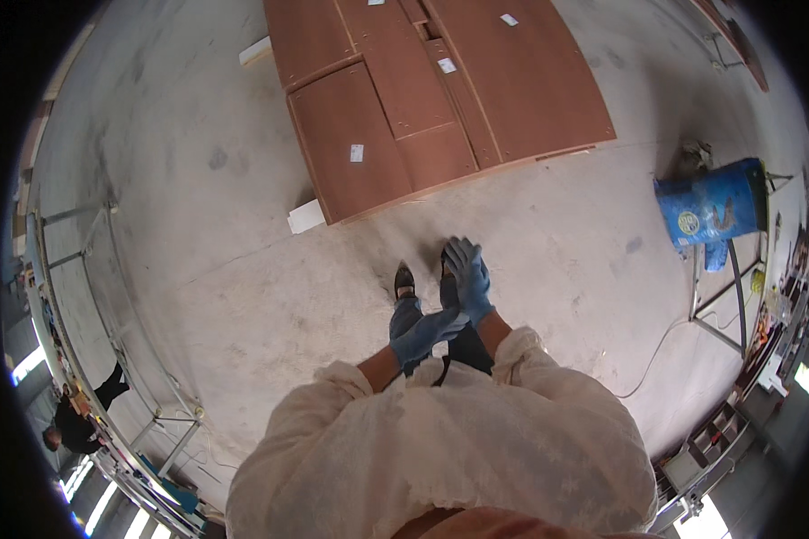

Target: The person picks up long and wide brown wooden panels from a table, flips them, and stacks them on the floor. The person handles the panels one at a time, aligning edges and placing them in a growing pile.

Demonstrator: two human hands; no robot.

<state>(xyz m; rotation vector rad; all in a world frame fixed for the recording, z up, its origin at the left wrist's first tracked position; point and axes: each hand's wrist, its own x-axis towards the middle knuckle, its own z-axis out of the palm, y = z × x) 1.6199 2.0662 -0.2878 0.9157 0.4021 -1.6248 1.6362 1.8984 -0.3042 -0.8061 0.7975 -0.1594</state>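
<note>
Both of my hands wear blue-grey work gloves and meet in front of my body, over my legs. My left hand reaches across to the right wrist, its fingers closed at the cuff of the right glove. My right hand points forward with its fingers stretched out, and nothing shows in it. Beyond my feet lie reddish-brown panels of several sizes, laid side by side, some with small white labels. Neither hand touches them.
White blocks stick out from under the panels' left side. A blue bag hangs on a metal frame at the right. Another metal frame runs along the left, with a person behind it. A cable trails over the floor.
</note>
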